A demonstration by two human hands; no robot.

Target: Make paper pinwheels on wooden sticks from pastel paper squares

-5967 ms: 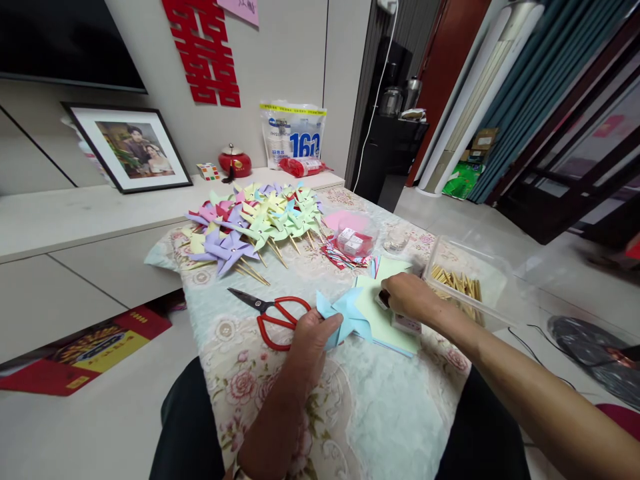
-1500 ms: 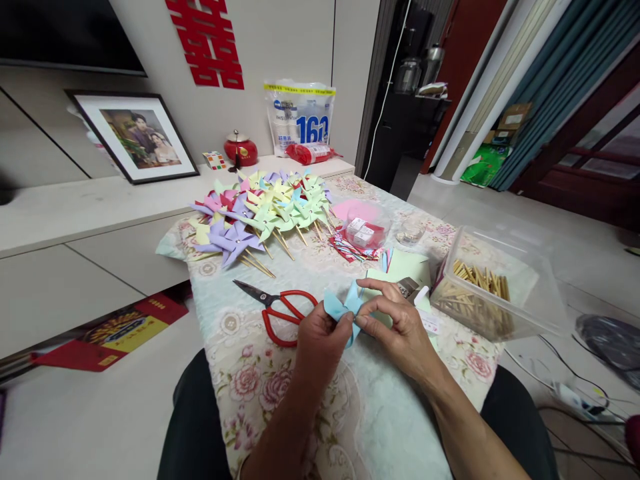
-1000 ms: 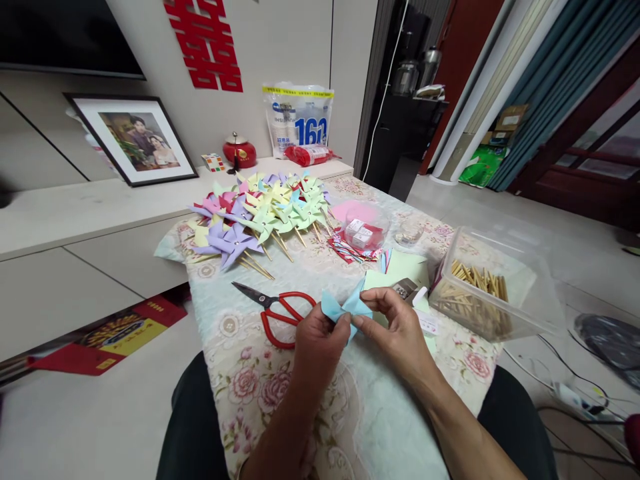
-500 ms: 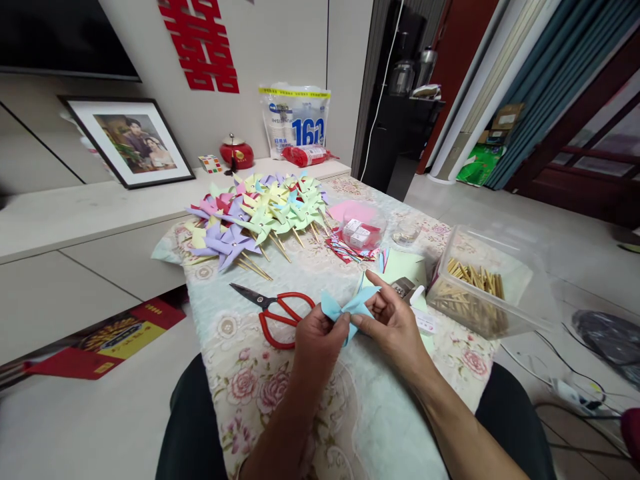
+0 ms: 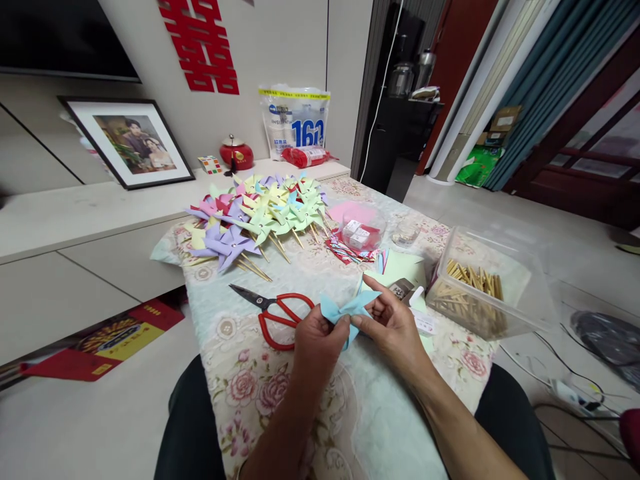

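Note:
A blue paper pinwheel [image 5: 353, 307] with folded blades is held between both hands above the table. My left hand [image 5: 320, 337] is closed, its thumb pressing near the pinwheel's centre. My right hand [image 5: 393, 320] pinches the pinwheel's right side between thumb and fingers. No stick shows on this pinwheel; its underside is hidden by the fingers. Red-handled scissors [image 5: 273, 310] lie spread beside my left hand, blades pointing left. Beyond the hands, finished-looking pinwheels [image 5: 265, 213] in purple, yellow, green and pink are heaped on wooden sticks.
A clear plastic box [image 5: 470, 293] holding many short sticks stands at right. Near it lie green paper sheets [image 5: 407, 267], a small white box [image 5: 424, 321], a round clear container [image 5: 360, 230] and coloured paper strips [image 5: 345, 250]. The flowered tablecloth [image 5: 260, 387] covers the table.
Almost nothing differs. Both hands keep their hold on the blue pinwheel, whose blades have tilted very slightly.

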